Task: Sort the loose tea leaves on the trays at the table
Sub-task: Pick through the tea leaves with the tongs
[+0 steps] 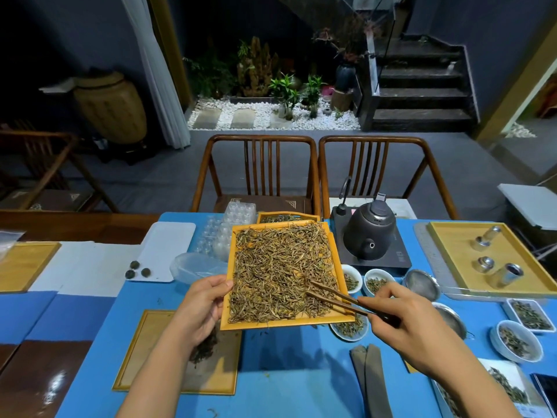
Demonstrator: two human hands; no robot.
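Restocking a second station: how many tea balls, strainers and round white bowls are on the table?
Tea balls: 3
Strainers: 2
Round bowls: 4
Total: 9

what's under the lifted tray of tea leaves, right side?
A white bowl of leaves pokes out under the tray near its right corner; another small bowl shows at its right edge. Both are partly covered.
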